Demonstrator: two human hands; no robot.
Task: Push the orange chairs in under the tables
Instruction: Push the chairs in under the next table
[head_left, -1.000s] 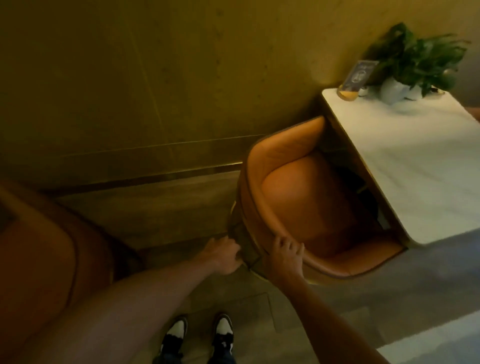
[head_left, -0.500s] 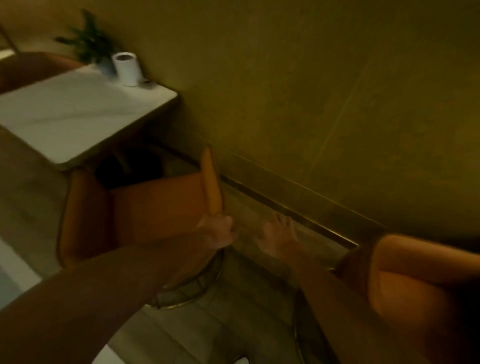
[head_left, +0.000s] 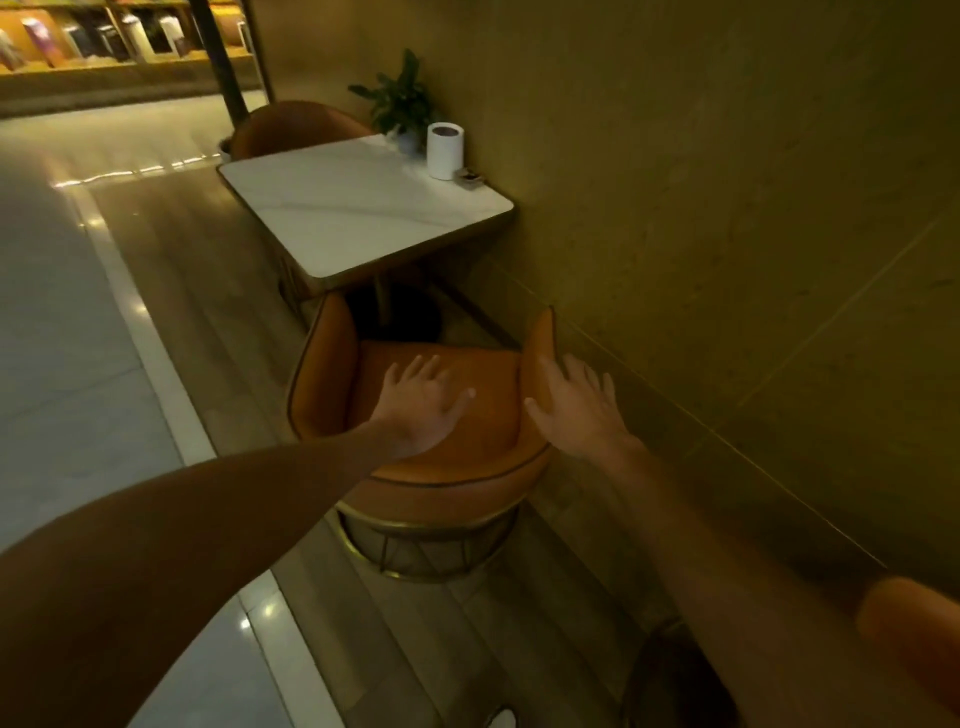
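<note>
Head view: both hands open over the orange chair

Left hand (head_left: 422, 402) is palm down, fingers spread, over the back of the orange chair (head_left: 332, 364); contact with the upholstery can't be confirmed. Right hand (head_left: 576, 408) is flat and open, fingers extended, beside the chair's right arm wing near the wall (head_left: 727, 208); touching or not, unclear. Neither hand grips anything.

Hidden: both forearms cover part of the backrest rim. Seat front and table pedestal are lost in shadow under the white table (head_left: 358, 208). A second orange chair (head_left: 904, 618) is cut off at the lower right edge. Another chair (head_left: 296, 124) sits behind the table.

Chair stands just short of the table edge, open side facing it, back toward the camera.
</note>
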